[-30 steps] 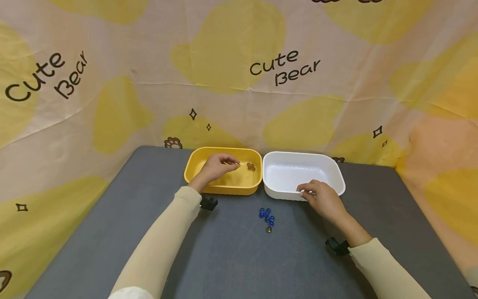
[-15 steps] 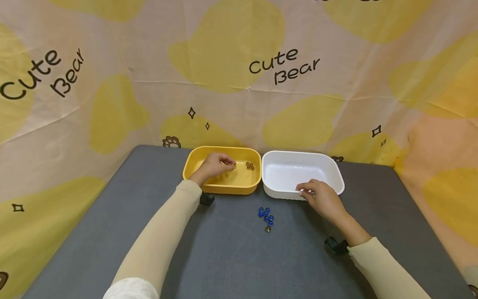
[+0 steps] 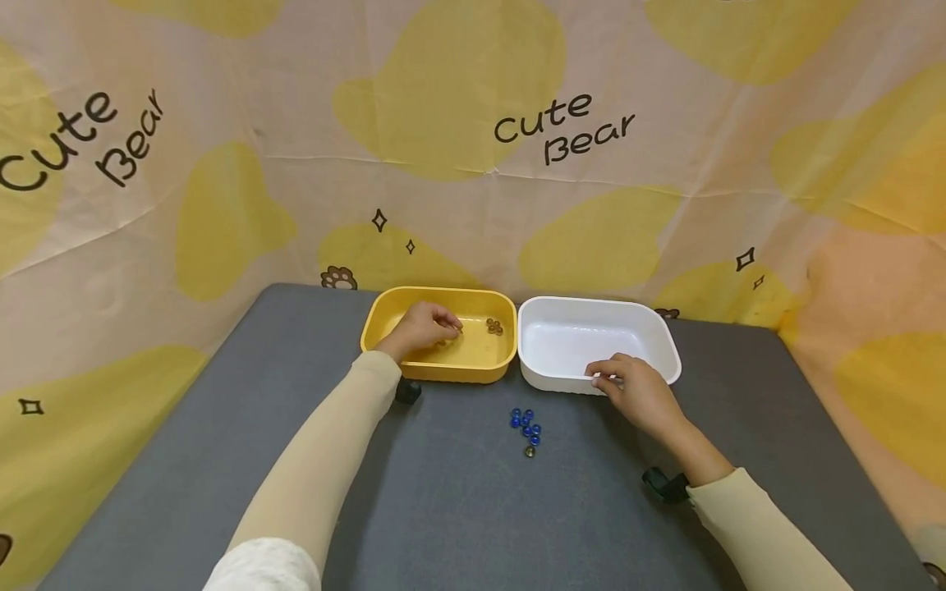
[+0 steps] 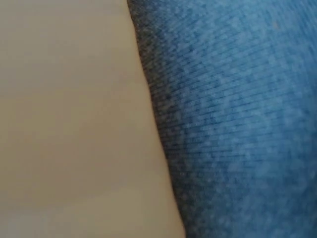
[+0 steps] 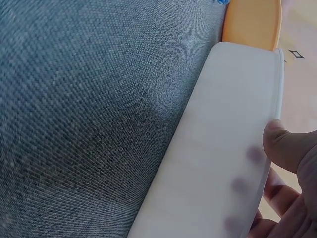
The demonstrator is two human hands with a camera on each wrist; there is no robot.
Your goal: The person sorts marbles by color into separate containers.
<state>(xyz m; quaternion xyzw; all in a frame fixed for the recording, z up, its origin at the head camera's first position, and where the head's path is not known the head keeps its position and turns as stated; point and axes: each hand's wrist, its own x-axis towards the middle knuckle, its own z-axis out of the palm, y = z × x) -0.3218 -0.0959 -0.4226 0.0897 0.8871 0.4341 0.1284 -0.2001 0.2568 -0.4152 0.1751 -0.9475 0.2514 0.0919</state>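
Note:
In the head view, my left hand (image 3: 424,326) reaches inside the yellow bin (image 3: 454,375), fingers curled together, with what looks like a small amber marble pinched at the tips, mostly hidden. To its right in the same bin lies a cluster of amber marbles (image 3: 494,327). My right hand (image 3: 636,390) grips the near rim of the white bin (image 3: 547,382). In the right wrist view, the thumb (image 5: 285,146) lies on the outside of the white bin's wall (image 5: 213,134), and the fingertips show as dark spots through it. The left wrist view shows only sleeve and tabletop.
On the grey table (image 3: 458,492), in front of the bins, several blue marbles (image 3: 526,421) sit grouped, with one dark greenish-gold marble (image 3: 530,451) at the near end. The two bins stand side by side before a patterned cloth (image 3: 443,205).
My left hand has drawn slightly left within the yellow bin, away from the amber cluster. My right hand keeps its hold on the white bin. The head view has shifted slightly.

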